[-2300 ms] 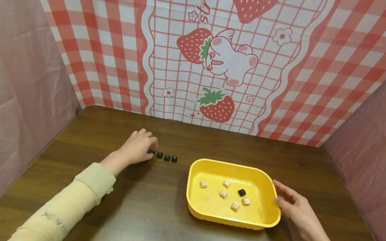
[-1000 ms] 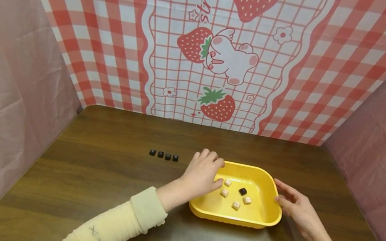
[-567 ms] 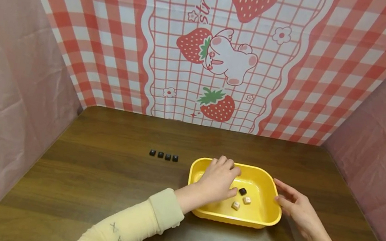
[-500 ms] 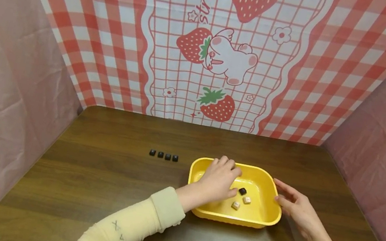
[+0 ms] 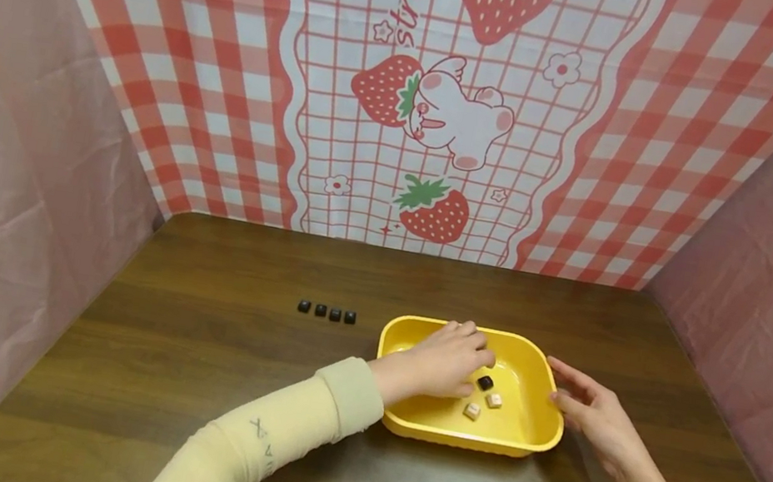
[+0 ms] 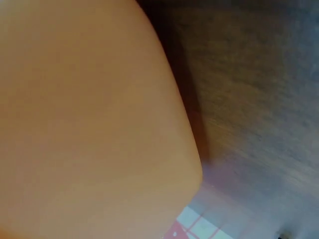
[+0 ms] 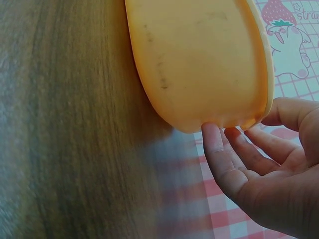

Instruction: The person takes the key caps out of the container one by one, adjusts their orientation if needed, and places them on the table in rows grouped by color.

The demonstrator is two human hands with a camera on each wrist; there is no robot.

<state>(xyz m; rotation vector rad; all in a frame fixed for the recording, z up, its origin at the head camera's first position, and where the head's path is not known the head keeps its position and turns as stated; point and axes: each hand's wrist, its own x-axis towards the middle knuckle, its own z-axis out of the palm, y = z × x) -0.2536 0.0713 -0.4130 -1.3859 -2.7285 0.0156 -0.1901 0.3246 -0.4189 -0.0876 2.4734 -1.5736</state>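
A yellow tray [image 5: 461, 440] stands on the wooden table. My left hand [image 5: 439, 359] is down inside it, palm facing the tray floor, with thumb and forefinger near a black keycap [image 5: 484, 383]. Two cream keycaps [image 5: 472, 411] lie just to the right of the thumb. The left part of the tray floor is hidden under the hand, and I cannot tell whether its fingers hold a keycap. At the tray's right end my right hand [image 5: 597, 418] grips the rim, thumb on top and fingers [image 7: 213, 142] against the outer wall.
Several black keycaps [image 5: 321, 310] sit in a row on the table, left of the tray. A red checked cloth with strawberries [image 5: 434, 215] hangs behind the table [image 5: 238, 268], and pink cloths hang at both sides.
My left hand has moved from the row of black keycaps rightward into the tray, then a little further right and lower. The right hand has stayed at the rim.
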